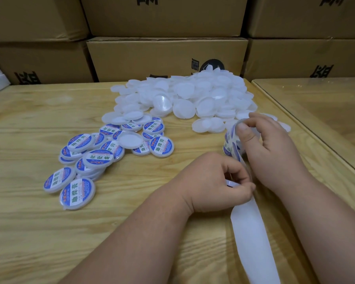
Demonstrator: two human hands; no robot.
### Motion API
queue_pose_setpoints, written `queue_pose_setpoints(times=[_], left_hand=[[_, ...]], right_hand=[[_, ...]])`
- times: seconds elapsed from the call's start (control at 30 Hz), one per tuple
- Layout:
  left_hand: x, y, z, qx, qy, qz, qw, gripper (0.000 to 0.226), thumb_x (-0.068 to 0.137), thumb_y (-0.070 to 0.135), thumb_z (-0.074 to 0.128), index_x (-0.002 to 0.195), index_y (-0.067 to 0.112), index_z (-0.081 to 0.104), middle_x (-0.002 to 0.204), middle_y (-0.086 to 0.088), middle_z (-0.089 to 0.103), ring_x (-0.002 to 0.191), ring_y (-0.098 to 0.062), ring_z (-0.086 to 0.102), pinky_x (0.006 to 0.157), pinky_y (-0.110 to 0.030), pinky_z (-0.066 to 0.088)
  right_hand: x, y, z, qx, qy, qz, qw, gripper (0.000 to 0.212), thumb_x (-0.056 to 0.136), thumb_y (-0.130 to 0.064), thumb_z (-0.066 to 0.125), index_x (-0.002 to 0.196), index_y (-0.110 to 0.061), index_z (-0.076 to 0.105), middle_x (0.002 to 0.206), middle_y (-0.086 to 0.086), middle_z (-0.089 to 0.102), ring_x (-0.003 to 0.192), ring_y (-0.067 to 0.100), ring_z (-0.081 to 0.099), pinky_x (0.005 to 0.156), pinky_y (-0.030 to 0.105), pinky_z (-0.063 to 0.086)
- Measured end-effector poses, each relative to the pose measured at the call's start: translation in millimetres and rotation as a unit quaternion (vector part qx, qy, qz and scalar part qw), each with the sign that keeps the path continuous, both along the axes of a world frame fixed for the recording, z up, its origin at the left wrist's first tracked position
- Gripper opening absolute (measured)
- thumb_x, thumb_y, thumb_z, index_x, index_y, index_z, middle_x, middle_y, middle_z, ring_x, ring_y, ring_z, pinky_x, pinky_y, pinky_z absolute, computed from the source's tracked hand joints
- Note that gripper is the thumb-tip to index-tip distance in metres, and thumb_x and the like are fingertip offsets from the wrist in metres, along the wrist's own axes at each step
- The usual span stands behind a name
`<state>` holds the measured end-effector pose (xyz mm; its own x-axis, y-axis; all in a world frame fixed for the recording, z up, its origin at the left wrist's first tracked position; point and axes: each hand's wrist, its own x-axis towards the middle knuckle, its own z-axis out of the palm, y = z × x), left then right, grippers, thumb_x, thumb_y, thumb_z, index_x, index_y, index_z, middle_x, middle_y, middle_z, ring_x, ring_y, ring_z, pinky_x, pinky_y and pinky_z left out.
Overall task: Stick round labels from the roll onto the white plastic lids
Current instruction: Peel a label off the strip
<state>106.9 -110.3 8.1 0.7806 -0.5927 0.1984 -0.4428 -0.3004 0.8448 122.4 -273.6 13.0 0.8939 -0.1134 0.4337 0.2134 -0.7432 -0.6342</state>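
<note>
Roll [233,140] stands on edge near the tabletop's [39,232] right edge in our right hand [273,146]; left hand [219,181] pinches a label [231,183].

**Both hands busy, close together**

Your left hand [221,181] is curled, back up, its thumb and fingertips pinching together at the right edge of the fist. Your right hand [271,148] sits just beyond it, thumb [246,136] pointing up and fingers curled in a grip. Both bare forearms reach in from the lower right, nearly touching.
</note>
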Motion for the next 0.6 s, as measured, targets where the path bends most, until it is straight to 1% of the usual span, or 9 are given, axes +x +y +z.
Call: queue_pose_setpoints(times=[0.07, 0.1, 0.17, 0.2, 0.27, 0.33, 0.47, 0.57, 0.6], left_hand=[[-0.4, -0.3, 0.0, -0.004, 0.003, -0.006, 1.000, 0.018, 0.083, 0.016, 0.071, 0.067, 0.023, 0.067, 0.062, 0.019, 0.061, 0.059, 0.003, 0.054, 0.061, -0.014, 0.044], [-0.8, 0.0, 0.6, -0.004, 0.006, -0.012, 1.000, 0.018, 0.082, 0.015, 0.071, 0.067, 0.022, 0.067, 0.063, 0.018, 0.061, 0.059, 0.003, 0.054, 0.061, -0.014, 0.044], [-1.3, 0.6, 1.2, 0.000, 0.007, -0.023, 1.000, 0.017, 0.082, 0.014, 0.070, 0.067, 0.022, 0.067, 0.064, 0.018, 0.062, 0.060, 0.004, 0.054, 0.062, -0.015, 0.044], [-1.5, 0.6, 1.2, 0.003, 0.007, -0.027, 1.000, 0.016, 0.082, 0.013, 0.070, 0.067, 0.020, 0.067, 0.065, 0.016, 0.063, 0.062, 0.003, 0.055, 0.063, -0.017, 0.046], [-1.7, 0.0, 1.0, 0.005, 0.005, -0.031, 0.999, 0.012, 0.082, 0.013, 0.070, 0.069, 0.015, 0.069, 0.070, 0.010, 0.067, 0.066, 0.001, 0.058, 0.067, -0.026, 0.052], [-1.9, -0.4, 1.0, 0.003, 0.004, -0.032, 0.999, 0.011, 0.082, 0.013, 0.070, 0.070, 0.013, 0.069, 0.074, 0.004, 0.069, 0.067, 0.000, 0.058, 0.070, -0.029, 0.054], [-1.1, -0.3, 0.5, 0.000, 0.004, -0.032, 0.999, 0.014, 0.082, 0.013, 0.069, 0.069, 0.016, 0.068, 0.071, 0.006, 0.067, 0.064, 0.000, 0.056, 0.067, -0.024, 0.050], [-0.9, 0.1, -0.8, -0.011, 0.016, -0.029, 0.999, 0.013, 0.084, 0.009, 0.069, 0.071, 0.011, 0.069, 0.066, 0.014, 0.064, 0.063, 0.007, 0.057, 0.066, -0.015, 0.045], [-0.8, 0.4, -1.2, -0.016, 0.021, -0.028, 0.999, 0.012, 0.084, 0.006, 0.069, 0.072, 0.008, 0.070, 0.064, 0.017, 0.064, 0.064, 0.009, 0.058, 0.066, -0.012, 0.044]], right_hand=[[0.6, -0.6, -0.7, 0.000, -0.013, 0.006, 1.000, 0.038, 0.092, -0.061, 0.036, 0.104, -0.035, 0.060, 0.114, -0.017, 0.058, 0.124, 0.013, 0.050, 0.095, 0.022, 0.034], [1.4, -1.0, -1.7, 0.001, -0.014, 0.004, 1.000, 0.035, 0.095, -0.057, 0.040, 0.106, -0.033, 0.063, 0.111, -0.016, 0.058, 0.117, 0.009, 0.052, 0.093, 0.020, 0.035], [3.3, -2.6, -4.4, -0.006, -0.009, -0.010, 1.000, 0.024, 0.097, -0.045, 0.050, 0.110, -0.030, 0.064, 0.110, -0.013, 0.057, 0.102, -0.008, 0.052, 0.082, 0.004, 0.032], [4.3, -3.1, -5.9, -0.015, -0.005, -0.016, 1.000, 0.022, 0.096, -0.039, 0.054, 0.113, -0.030, 0.064, 0.109, -0.012, 0.057, 0.096, -0.016, 0.051, 0.076, -0.001, 0.031], [5.1, -3.0, -8.8, -0.020, 0.003, -0.022, 1.000, 0.023, 0.092, -0.034, 0.057, 0.114, -0.031, 0.062, 0.106, -0.011, 0.059, 0.091, -0.024, 0.048, 0.070, -0.001, 0.034], [4.2, -1.2, -7.8, -0.015, 0.002, -0.027, 1.000, 0.019, 0.092, -0.037, 0.057, 0.111, -0.037, 0.058, 0.102, -0.014, 0.061, 0.091, -0.020, 0.050, 0.064, 0.006, 0.036], [4.5, -0.6, -5.0, -0.014, 0.003, -0.025, 1.000, 0.014, 0.092, -0.045, 0.055, 0.106, -0.044, 0.052, 0.097, -0.019, 0.060, 0.092, -0.014, 0.052, 0.062, 0.015, 0.036], [6.5, -2.8, -8.4, -0.037, 0.043, -0.005, 0.998, 0.034, 0.086, -0.051, 0.049, 0.113, -0.035, 0.062, 0.110, -0.013, 0.057, 0.094, -0.001, 0.051, 0.074, 0.016, 0.036], [6.8, -3.0, -9.2, -0.040, 0.054, -0.003, 0.998, 0.040, 0.084, -0.052, 0.049, 0.115, -0.032, 0.064, 0.115, -0.012, 0.054, 0.096, 0.000, 0.049, 0.077, 0.013, 0.034]])
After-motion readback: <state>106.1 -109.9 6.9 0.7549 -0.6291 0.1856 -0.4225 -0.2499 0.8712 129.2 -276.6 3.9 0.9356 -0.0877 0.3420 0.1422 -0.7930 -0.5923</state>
